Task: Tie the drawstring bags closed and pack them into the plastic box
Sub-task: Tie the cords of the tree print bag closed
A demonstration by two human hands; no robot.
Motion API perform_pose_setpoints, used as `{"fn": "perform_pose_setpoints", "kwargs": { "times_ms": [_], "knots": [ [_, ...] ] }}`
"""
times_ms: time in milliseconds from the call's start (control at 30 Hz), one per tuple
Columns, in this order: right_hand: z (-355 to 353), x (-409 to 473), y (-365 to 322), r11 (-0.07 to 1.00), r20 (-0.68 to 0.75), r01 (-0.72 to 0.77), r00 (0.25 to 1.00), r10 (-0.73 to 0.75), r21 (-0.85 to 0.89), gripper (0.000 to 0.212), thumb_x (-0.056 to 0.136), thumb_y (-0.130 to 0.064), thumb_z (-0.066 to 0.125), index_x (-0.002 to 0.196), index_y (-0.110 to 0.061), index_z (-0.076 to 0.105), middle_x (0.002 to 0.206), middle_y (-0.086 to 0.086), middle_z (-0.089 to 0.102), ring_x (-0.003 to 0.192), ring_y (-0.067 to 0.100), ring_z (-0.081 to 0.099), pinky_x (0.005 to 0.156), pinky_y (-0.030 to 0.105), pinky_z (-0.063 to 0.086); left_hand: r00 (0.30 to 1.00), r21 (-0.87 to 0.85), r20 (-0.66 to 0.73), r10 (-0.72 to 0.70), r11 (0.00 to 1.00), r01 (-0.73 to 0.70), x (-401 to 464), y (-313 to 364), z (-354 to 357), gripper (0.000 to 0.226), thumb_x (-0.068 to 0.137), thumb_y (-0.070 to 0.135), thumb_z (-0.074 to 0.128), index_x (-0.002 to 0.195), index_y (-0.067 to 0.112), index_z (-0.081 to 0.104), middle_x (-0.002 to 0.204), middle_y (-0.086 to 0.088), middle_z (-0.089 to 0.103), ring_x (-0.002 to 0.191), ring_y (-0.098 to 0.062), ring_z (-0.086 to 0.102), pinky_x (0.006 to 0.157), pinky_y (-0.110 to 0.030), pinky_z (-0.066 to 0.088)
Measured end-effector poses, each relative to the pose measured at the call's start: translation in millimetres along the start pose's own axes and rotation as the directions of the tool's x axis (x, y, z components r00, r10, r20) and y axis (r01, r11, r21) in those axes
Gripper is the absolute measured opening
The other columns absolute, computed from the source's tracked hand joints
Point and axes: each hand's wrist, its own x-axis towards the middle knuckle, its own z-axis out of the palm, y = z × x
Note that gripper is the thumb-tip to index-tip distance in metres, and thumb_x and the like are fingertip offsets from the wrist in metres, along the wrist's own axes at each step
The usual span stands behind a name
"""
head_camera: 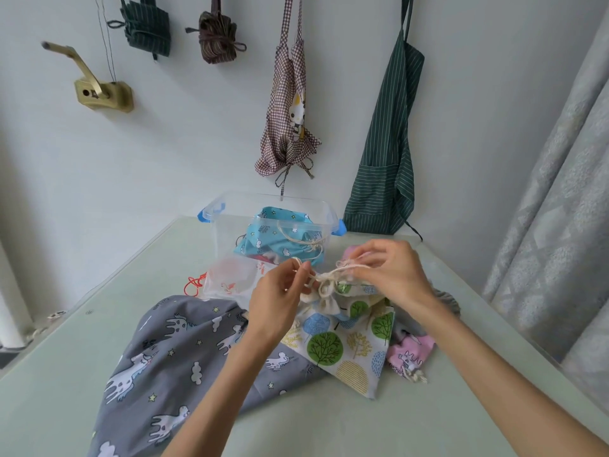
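Observation:
A white drawstring bag with a tree print [346,341] lies on the table in front of me, its neck gathered. My left hand [280,298] pinches one end of its cream cord [324,279]. My right hand [385,268] pinches the other part of the cord just above the bag's neck. Behind them stands the clear plastic box [230,222] with blue latches, holding a tied blue bag [280,242]. A large grey unicorn-print bag [171,367] lies at the left under the tree bag. A small pink bag [410,356] lies at the right.
A translucent bag with a red cord [227,282] leans against the box front. Aprons [385,143] and tied cloth bundles hang on the wall behind the pale green table [379,430]. A grey curtain [553,225] hangs along the right side.

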Motion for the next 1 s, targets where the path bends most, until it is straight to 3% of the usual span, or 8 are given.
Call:
{"fn": "perform_pose_setpoints", "kwargs": {
  "times_ms": [100, 200, 333, 400, 500, 633, 767, 1000],
  "knots": [
    [-2, -2, -3, 0.687, -0.152, 0.400, 0.790, -0.594, -0.607, 0.018, 0.072, -0.001, 0.071, 0.082, -0.015, 0.066, 0.079, -0.004, 0.066, 0.070, 0.013, 0.057, 0.060, 0.021, 0.047, 1.000, 0.034, 0.004, -0.031, 0.999, 0.031, -1, 3, 0, 0.030, 0.096, 0.037, 0.047, 0.075, 0.019, 0.059, 0.072, 0.009, 0.072, 0.069, -0.008, 0.068, 0.072, -0.046, 0.056],
    [-3, -3, 3, 0.517, -0.112, 0.357, 0.732, -0.672, -0.778, 0.019, 0.068, 0.003, 0.067, 0.082, -0.009, 0.068, 0.078, 0.003, 0.062, 0.070, 0.021, 0.054, 0.063, 0.033, 0.048, 1.000, 0.025, -0.008, -0.028, 0.999, 0.029, 0, 10, -1, 0.031, 0.096, 0.038, 0.047, 0.077, 0.017, 0.061, 0.075, 0.007, 0.072, 0.070, -0.010, 0.066, 0.074, -0.047, 0.055],
    [-14, -1, 14, 0.474, 0.068, 0.112, 0.992, -0.110, -0.874, 0.026, 0.076, -0.005, 0.069, 0.101, -0.012, 0.066, 0.098, 0.007, 0.058, 0.095, 0.026, 0.054, 0.075, 0.036, 0.047, 0.999, 0.021, -0.033, -0.043, 0.999, 0.044, -1, 12, -1, 0.031, 0.096, 0.037, 0.048, 0.074, 0.021, 0.063, 0.072, 0.005, 0.072, 0.071, -0.013, 0.068, 0.073, -0.048, 0.055],
    [-27, 4, 14, 0.431, 0.162, -0.011, 0.918, 0.361, -0.902, 0.047, 0.082, -0.009, 0.064, 0.126, -0.017, 0.050, 0.122, 0.007, 0.051, 0.110, 0.027, 0.050, 0.082, 0.034, 0.045, 0.998, 0.003, -0.021, -0.066, 0.998, 0.066, -1, 11, -3, 0.031, 0.095, 0.037, 0.049, 0.072, 0.023, 0.063, 0.070, 0.004, 0.072, 0.070, -0.013, 0.068, 0.074, -0.048, 0.055],
    [-46, 11, 5, 0.627, 0.388, -0.053, 0.744, 0.544, -0.777, 0.087, 0.075, -0.006, 0.074, 0.145, -0.027, 0.027, 0.146, 0.004, 0.036, 0.124, 0.025, 0.045, 0.091, 0.029, 0.045, 0.997, -0.014, 0.012, -0.074, 0.997, 0.074, 0, 10, -4, 0.031, 0.095, 0.037, 0.050, 0.074, 0.021, 0.066, 0.071, 0.002, 0.073, 0.072, -0.015, 0.070, 0.075, -0.049, 0.055],
    [-43, 7, -18, 0.931, 0.502, 0.037, 0.850, 0.162, -0.362, 0.060, 0.080, -0.029, 0.072, 0.134, -0.035, 0.047, 0.136, -0.011, 0.048, 0.106, 0.006, 0.054, 0.087, 0.021, 0.041, 0.997, -0.022, 0.037, -0.065, 0.998, 0.066, -1, 11, -1, 0.031, 0.095, 0.037, 0.050, 0.073, 0.023, 0.066, 0.071, 0.002, 0.073, 0.072, -0.016, 0.069, 0.075, -0.048, 0.055],
    [-9, -4, -14, 0.896, 0.465, 0.185, 0.885, 0.026, -0.403, 0.026, 0.085, -0.038, 0.065, 0.111, -0.036, 0.067, 0.095, -0.021, 0.059, 0.071, -0.003, 0.053, 0.065, 0.019, 0.041, 0.998, -0.028, 0.040, -0.052, 0.998, 0.053, -1, 10, -1, 0.031, 0.094, 0.038, 0.051, 0.072, 0.023, 0.067, 0.069, 0.003, 0.072, 0.068, -0.013, 0.068, 0.072, -0.048, 0.055],
    [14, -19, 19, 0.875, 0.103, 0.209, 0.978, -0.182, -0.436, 0.007, 0.088, -0.034, 0.062, 0.090, -0.031, 0.068, 0.090, -0.014, 0.070, 0.062, -0.003, 0.054, 0.055, 0.022, 0.043, 0.998, -0.106, 0.027, -0.059, 0.992, 0.062, -1, 7, 0, 0.028, 0.093, 0.034, 0.054, 0.078, 0.020, 0.074, 0.075, -0.001, 0.074, 0.075, -0.019, 0.069, 0.072, -0.044, 0.054]
  ]
}}
